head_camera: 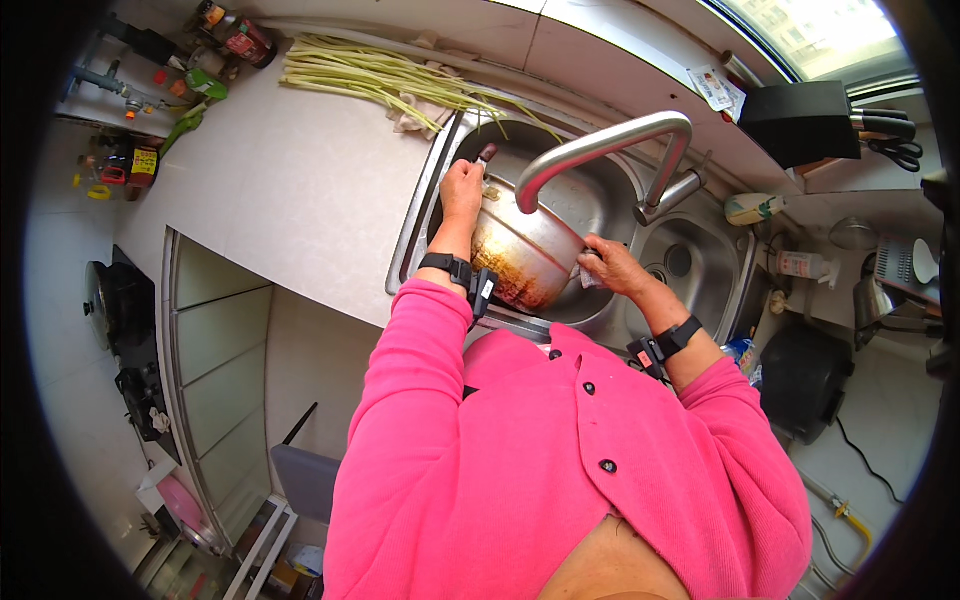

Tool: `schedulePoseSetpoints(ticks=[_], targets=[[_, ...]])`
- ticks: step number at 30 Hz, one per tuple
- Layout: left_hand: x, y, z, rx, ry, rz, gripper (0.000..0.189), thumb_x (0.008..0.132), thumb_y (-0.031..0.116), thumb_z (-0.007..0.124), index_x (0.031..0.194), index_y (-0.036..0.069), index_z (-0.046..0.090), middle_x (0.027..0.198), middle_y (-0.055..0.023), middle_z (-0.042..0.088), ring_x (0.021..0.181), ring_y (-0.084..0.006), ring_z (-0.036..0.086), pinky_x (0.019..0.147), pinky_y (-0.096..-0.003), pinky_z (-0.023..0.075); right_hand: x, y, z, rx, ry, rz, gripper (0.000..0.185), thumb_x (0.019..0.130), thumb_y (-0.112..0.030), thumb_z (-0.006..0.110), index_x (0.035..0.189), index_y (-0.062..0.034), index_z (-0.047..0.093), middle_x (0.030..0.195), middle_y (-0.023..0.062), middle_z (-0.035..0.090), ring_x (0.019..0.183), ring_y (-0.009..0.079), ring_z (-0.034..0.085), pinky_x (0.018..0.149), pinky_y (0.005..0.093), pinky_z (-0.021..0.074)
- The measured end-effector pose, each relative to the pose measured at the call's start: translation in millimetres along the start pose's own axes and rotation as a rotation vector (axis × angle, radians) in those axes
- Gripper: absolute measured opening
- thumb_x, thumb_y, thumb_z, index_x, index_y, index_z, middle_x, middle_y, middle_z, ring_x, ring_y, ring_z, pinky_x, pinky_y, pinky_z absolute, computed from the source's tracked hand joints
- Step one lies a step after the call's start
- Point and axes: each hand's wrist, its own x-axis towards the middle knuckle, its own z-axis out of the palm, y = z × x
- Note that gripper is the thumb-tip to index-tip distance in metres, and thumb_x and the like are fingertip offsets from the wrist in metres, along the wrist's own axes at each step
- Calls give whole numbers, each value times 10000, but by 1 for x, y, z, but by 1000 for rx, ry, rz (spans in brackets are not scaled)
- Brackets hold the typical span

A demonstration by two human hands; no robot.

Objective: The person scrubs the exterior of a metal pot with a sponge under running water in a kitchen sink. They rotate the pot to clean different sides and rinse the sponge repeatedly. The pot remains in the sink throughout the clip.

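A metal cooking pot (525,247) is tilted over the large sink basin (600,187), its brown-scorched outside towards me and its mouth turned away. My left hand (461,191) grips one side handle, whose dark end sticks out beyond the fist. On the opposite side, my right hand (619,264) closes around the other handle. A small pale crumpled piece (587,277), perhaps a cloth or wipe, hangs below the right fingers. Above the pot's far side arches a steel faucet (604,146). What the pot holds is hidden from me.
Long green stalks (360,71) lie on the countertop (300,172) at the back, some overhanging the sink. A smaller basin (679,259) adjoins on the right. Beyond it stand a black knife block (799,124) and a spray bottle (802,264). Bottles (244,37) occupy the far left corner.
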Motion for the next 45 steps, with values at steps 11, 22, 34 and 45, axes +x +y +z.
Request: schedulePoseSetpoints(ticks=[11,22,34,45], targets=[[-17,-10,-11,-370,-230,7,240,880,59,489,1072,25,629,745,7,562,656,-103,488,602,-258,403,0,3,3,66,36,-75,94,942,-144,610,940,-59,570,706,26,550,600,110,503,529,302,431],[-4,-2,3,-178,-63,-77,178,912,165,544,954,19,637,777,-26,598,673,-170,519,653,-332,443,0,2,1,-57,40,-86,123,944,-163,609,978,-48,584,760,39,581,684,123,525,619,306,458],[-24,5,-13,-440,-224,-88,142,864,46,539,968,48,635,748,21,562,632,-82,474,601,-238,404,1,11,2,21,6,-49,117,950,-160,604,979,-50,577,751,25,571,680,112,524,607,305,460],[-4,0,7,-156,-72,-41,139,826,154,633,825,22,590,694,-52,578,661,-149,538,637,-334,450,-1,6,3,-27,49,-111,123,941,-170,610,967,-56,575,723,50,560,653,133,523,588,318,452]])
